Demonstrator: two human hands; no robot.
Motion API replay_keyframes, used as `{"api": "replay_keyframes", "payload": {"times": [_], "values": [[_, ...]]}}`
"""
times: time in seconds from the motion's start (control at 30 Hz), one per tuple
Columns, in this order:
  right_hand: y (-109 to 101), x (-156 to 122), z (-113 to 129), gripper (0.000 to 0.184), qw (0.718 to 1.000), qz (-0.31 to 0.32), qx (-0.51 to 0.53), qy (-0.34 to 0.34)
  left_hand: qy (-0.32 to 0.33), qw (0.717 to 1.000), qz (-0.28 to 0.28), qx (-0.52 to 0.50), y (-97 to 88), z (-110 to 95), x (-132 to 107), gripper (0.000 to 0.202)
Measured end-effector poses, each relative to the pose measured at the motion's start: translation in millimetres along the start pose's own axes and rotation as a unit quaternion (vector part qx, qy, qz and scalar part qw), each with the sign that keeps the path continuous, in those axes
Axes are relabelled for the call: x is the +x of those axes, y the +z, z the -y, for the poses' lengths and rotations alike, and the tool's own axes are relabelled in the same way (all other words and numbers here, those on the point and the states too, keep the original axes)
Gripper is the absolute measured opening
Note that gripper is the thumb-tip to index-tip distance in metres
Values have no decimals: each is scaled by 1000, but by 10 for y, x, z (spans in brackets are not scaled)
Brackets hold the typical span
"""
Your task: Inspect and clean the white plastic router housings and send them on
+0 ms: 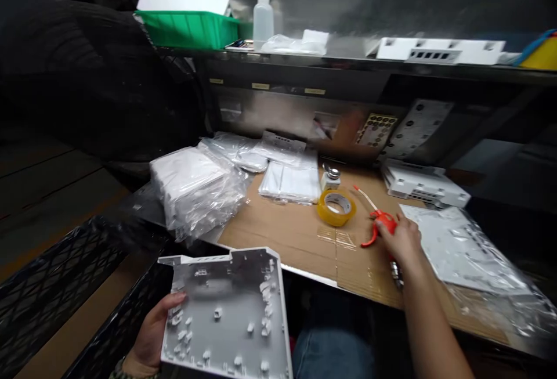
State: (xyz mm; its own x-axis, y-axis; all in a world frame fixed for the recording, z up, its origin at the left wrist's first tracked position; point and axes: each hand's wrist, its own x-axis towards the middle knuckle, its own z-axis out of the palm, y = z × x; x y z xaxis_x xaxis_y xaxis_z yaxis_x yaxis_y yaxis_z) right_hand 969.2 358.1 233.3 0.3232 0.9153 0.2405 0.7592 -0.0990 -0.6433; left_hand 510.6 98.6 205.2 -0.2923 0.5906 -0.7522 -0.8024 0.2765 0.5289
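Observation:
My left hand grips the left edge of a white plastic housing shell, thumb on its inner side. The shell is tilted so its inside faces me, showing small posts and clips; it is held in front of the bench edge. Over on the cardboard, my right hand is closed around a red air blow gun, whose thin nozzle points away to the upper left. A roll of yellow tape lies left of the gun. Behind the roll stands a small bottle with a metal top.
Bagged white parts are piled at the left, beside a flat white stack. More white housings and a flat panel in plastic film lie right. A shelf above carries a green bin and a squeeze bottle. A black crate stands lower left.

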Motion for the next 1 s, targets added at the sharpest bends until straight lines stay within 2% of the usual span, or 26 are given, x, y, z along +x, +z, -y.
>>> {"api": "replay_keyframes", "payload": {"times": [0.07, 0.1, 0.13, 0.17, 0.2, 0.27, 0.3, 0.37, 0.43, 0.47, 0.53, 0.6, 0.7, 0.83, 0.93, 1.0], "values": [[-64, -278, 104, 79, 998, -2, 67, -11, 14, 997, 62, 48, 302, -25, 93, 23], [-105, -460, 162, 73, 990, 36, 137, -23, 34, 992, 95, 80, 461, -37, 132, 24], [-142, -656, 222, 67, 968, 98, 228, -26, 58, 982, 130, 121, 629, -47, 163, 26], [-170, -852, 277, 62, 929, 191, 316, -9, 83, 968, 165, 168, 805, -51, 188, 28], [-186, -1035, 321, 58, 877, 276, 392, 17, 105, 951, 196, 215, 988, -49, 206, 29], [-183, -1322, 356, 55, 773, 382, 497, 98, 129, 905, 258, 312, 1369, -31, 240, 31], [-172, -1414, 341, 55, 736, 395, 532, 141, 131, 880, 289, 353, 1563, -21, 264, 34], [-159, -1502, 251, 54, 696, 359, 582, 221, 145, 834, 337, 412, 1952, -17, 353, 42], [-182, -1497, 117, 54, 682, 276, 617, 280, 194, 791, 361, 454, 2326, -47, 511, 46], [-210, -1477, 48, 55, 678, 230, 631, 299, 226, 768, 365, 475, 2499, -72, 614, 39], [-286, -1433, -72, 57, 674, 147, 651, 317, 313, 724, 340, 513, 2795, -125, 846, 23], [-374, -1403, -158, 58, 672, 96, 665, 312, 376, 681, 303, 551, 3001, -159, 1066, 25], [-493, -1393, -231, 63, 673, 48, 676, 297, 420, 626, 262, 603, 3143, -175, 1281, 36], [-595, -1398, -281, 69, 670, 11, 682, 295, 443, 583, 230, 641, 3193, -251, 1378, 23], [-620, -1396, -309, 69, 666, -5, 683, 299, 451, 577, 213, 647, 3262, -393, 1447, 26], [-620, -1396, -324, 69, 668, -15, 681, 299, 438, 592, 208, 644, 3325, -505, 1515, 37]]}}
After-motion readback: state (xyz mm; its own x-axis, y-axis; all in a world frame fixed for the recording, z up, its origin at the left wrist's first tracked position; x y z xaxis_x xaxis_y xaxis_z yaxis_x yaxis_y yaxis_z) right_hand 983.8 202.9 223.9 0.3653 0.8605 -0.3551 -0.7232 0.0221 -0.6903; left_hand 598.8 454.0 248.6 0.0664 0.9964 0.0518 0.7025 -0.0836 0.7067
